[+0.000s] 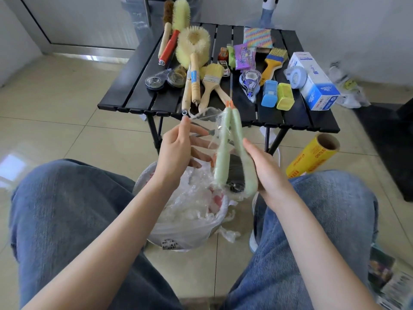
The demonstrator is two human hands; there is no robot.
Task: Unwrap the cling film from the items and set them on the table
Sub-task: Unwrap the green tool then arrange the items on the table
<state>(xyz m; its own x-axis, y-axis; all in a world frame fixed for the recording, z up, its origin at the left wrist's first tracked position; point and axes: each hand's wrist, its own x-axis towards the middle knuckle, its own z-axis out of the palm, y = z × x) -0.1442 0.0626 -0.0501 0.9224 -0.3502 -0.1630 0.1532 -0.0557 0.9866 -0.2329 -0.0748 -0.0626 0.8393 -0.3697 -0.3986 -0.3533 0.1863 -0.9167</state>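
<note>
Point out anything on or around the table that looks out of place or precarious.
The long wooden-handled brush sticks out past the near edge of the table, so it could tip off. A yellow cling film roll lies on the floor, right of the table.

White cardboard box (312,80) lies along the black slatted worktop (297,121) right edge; round cream bristle brush (193,47) near the rear-left corner.

Blurred: clear wrappings (345,86) right of table. Cut off by frame: magazines (388,278) lower right, blue-white object (269,7) at top. Hidden: right hand (266,171) fingers behind green tool (225,148). Box (312,80) print illegible.
</note>
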